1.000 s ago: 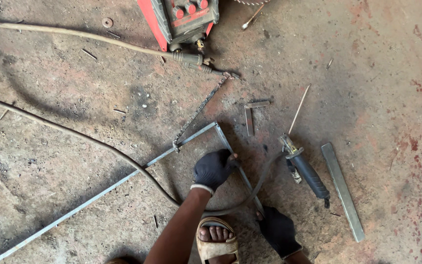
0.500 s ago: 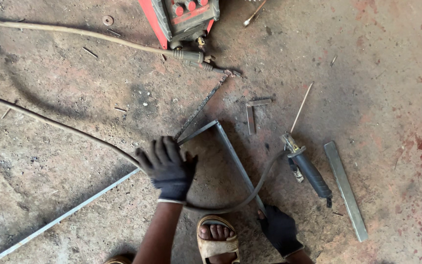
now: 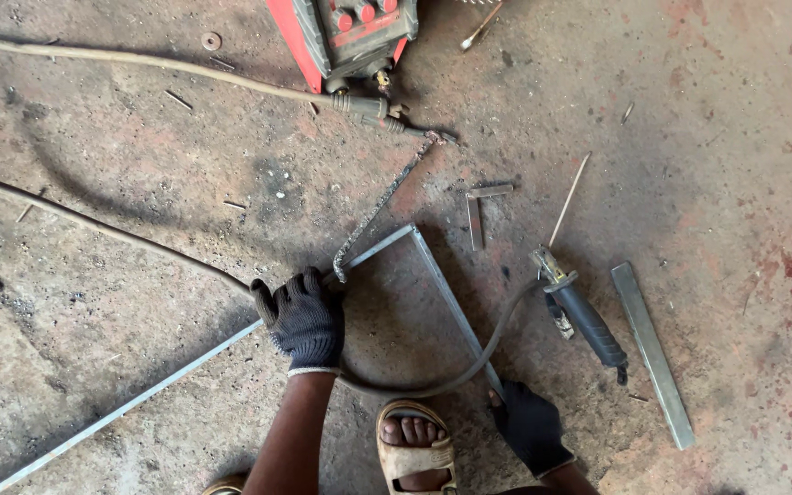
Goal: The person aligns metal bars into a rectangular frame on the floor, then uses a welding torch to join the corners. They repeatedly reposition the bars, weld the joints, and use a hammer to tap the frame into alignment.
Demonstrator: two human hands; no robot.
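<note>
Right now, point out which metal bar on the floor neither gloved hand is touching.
The loose flat bar at far right, beside the electrode holder; both hands rest on the joined corner bars.

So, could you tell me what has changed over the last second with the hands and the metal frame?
The left hand let go near the frame's corner, swung left with fingers spread, and now rests on the long bar of the metal frame, by the chain's lower end. The right hand stayed pressed on the short bar's end. The electrode holder, flat strip and welding machine did not move.
</note>
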